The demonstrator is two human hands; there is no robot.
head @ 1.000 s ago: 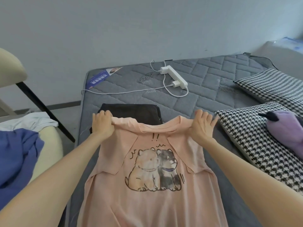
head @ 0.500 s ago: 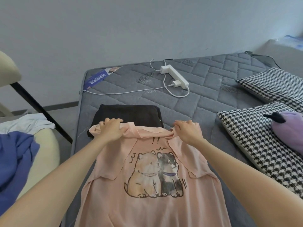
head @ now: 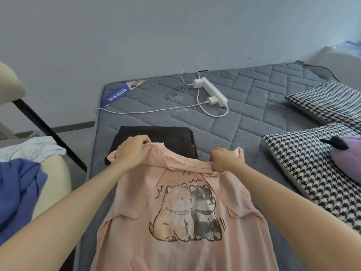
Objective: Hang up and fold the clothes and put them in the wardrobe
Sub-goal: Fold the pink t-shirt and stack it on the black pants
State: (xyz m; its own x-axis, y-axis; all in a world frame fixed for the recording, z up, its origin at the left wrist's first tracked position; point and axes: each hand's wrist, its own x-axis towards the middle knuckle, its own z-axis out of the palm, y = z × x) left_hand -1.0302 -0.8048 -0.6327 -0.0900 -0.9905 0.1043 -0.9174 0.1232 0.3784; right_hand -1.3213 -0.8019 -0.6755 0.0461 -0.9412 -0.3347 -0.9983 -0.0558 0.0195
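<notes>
A pink T-shirt (head: 181, 241) with a print of two cartoon animals lies face up along the grey mattress (head: 244, 118), its sleeves folded in over the front. My left hand (head: 132, 151) grips the shirt's left shoulder edge. My right hand (head: 224, 159) pinches the fabric at the right end of the neckline. Just beyond the shirt's collar lies a folded black garment (head: 166, 139), partly covered by the pink fabric.
A white power strip (head: 211, 90) with a charger and cables lies further back on the mattress. Two houndstooth pillows (head: 312, 173) and a purple plush toy (head: 349, 155) are on the right. A chair at left carries a blue garment (head: 17, 194) and a white one (head: 33, 149).
My right hand slid inward from the shirt's right shoulder to the neckline. The left hand stayed gripping the left shoulder, and the shirt's top edge bunched up.
</notes>
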